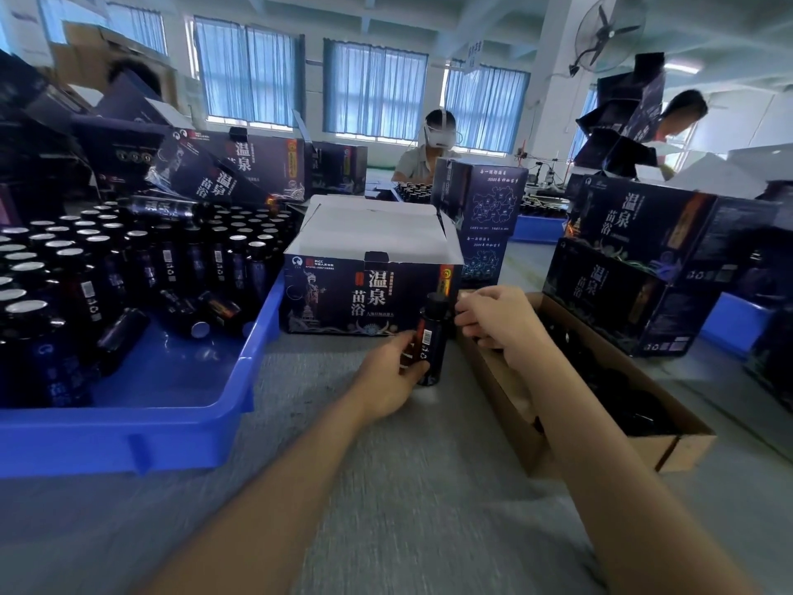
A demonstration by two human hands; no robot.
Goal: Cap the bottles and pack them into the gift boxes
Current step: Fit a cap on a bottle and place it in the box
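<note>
One bottle (432, 337) stands upright on the grey table (386, 487), right in front of the open gift box (343, 294). The left hand (392, 375) grips its lower half from the left, thumb towards the camera and fingers wrapped round the label. A black cap (438, 301) sits on its neck. The right hand (500, 322) hovers just beside that cap with its fingers curled; whether it pinches anything or touches the cap cannot be told (motion blur).

One blue tray (171, 427) at the left holds dozens of uncapped bottles (86, 268), too many to count, a few lying on their sides. One cardboard box (669, 444) at the right holds a heap of dark caps (622, 392). Two closed gift boxes (635, 259) are stacked at the right, and two more (478, 199) behind the open one.

Both bare forearms reach forward from the bottom edge, the right one crossing above the cardboard box.
</note>
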